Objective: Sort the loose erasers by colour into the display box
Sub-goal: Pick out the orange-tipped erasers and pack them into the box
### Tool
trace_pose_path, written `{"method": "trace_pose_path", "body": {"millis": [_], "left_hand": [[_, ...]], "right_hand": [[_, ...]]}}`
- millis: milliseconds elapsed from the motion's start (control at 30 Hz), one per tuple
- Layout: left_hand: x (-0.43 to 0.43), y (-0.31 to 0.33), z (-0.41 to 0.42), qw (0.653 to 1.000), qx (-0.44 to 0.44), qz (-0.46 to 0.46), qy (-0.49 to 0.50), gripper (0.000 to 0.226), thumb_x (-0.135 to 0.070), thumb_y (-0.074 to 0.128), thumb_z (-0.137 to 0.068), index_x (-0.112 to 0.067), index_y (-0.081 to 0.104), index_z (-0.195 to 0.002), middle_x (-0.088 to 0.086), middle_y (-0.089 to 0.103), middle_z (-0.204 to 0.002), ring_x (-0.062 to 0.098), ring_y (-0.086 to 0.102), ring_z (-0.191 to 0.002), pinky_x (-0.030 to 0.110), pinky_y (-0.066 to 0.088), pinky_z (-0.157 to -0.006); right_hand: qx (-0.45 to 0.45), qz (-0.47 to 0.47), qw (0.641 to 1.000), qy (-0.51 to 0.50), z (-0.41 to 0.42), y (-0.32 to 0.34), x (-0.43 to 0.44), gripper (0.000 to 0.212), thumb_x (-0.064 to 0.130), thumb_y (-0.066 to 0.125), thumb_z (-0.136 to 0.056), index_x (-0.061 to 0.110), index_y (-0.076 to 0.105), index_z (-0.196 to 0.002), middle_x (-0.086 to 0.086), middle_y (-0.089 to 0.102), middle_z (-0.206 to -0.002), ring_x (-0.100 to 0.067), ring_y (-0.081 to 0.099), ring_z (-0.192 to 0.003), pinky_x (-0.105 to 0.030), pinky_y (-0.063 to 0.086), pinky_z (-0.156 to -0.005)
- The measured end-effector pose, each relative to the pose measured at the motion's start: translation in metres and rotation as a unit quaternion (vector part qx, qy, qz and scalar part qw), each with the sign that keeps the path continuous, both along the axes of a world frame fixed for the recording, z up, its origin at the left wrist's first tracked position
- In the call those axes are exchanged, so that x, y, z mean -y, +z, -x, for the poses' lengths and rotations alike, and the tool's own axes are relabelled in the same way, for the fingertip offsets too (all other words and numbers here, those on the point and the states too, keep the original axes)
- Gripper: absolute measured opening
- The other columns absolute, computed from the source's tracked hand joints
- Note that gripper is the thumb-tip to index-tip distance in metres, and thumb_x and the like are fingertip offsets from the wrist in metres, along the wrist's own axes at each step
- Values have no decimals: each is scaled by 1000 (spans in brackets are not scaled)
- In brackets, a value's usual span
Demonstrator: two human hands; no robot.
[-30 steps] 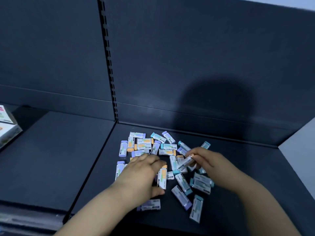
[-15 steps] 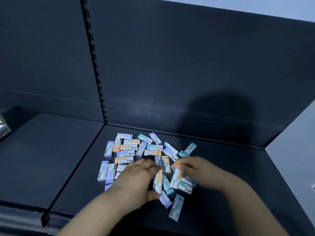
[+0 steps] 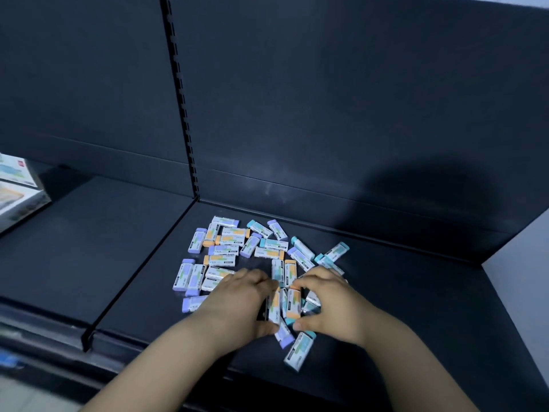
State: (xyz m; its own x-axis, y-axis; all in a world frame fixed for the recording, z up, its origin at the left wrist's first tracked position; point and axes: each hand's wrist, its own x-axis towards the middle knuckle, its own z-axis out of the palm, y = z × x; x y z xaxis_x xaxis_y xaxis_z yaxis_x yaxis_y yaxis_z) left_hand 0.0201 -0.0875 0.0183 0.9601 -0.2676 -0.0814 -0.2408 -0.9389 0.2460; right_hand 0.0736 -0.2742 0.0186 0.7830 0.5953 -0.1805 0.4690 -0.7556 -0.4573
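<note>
A scatter of loose erasers (image 3: 255, 254) is lying on the dark shelf (image 3: 401, 292), spread out just in front of the shelf's back panel (image 3: 326, 114) and to the right of the slotted upright (image 3: 181, 99). Their sleeves are showing purple, orange and teal ends mixed together. Both hands are resting in the near edge of the pile, side by side. The left hand (image 3: 240, 301) is curling around an orange eraser (image 3: 274, 304), fingers above and thumb below — it is gripping that piece on edge. The right hand (image 3: 329, 301) is pinching a second orange eraser (image 3: 292, 303) just beside the first, the two pieces almost touching. One teal eraser (image 3: 299, 349) is lying alone at the near side of the pile, just below the right thumb. A white display box (image 3: 17, 191) is sitting far to the left of the pile, at the picture's edge, partly cut off.
</note>
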Motion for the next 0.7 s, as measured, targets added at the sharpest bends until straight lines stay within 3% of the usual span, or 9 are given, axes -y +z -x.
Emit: {"method": "trace_pose_path", "body": {"millis": [233,433,700], "left_hand": [[-1,0,2,999,13,30,-2,76,-49,64,-81,-29,27,-145,-8,32,-142,12,26,-130,20,19,-106],[-17,1,7,996,41,75,-14,73,-48,66,-78,-36,31,-141,-15,34,-140,7,28,-127,18,19,-105],[-111,7,12,987,81,133,-31,76,-51,70,-73,-41,35,-139,-23,37,-139,-2,29,-128,12,16,-97]], "right_hand": [[20,10,999,-26,7,2,-12,68,44,73,-69,27,44,-128,9,38,-127,-10,30,-123,-20,27,-100],[35,-51,998,-29,25,15,-27,62,25,73,-72,31,40,-124,12,41,-121,-7,33,-114,-19,29,-92],[96,-59,992,-61,44,22,-112,71,29,71,-74,32,33,-134,16,33,-133,-1,23,-123,-14,21,-99]]}}
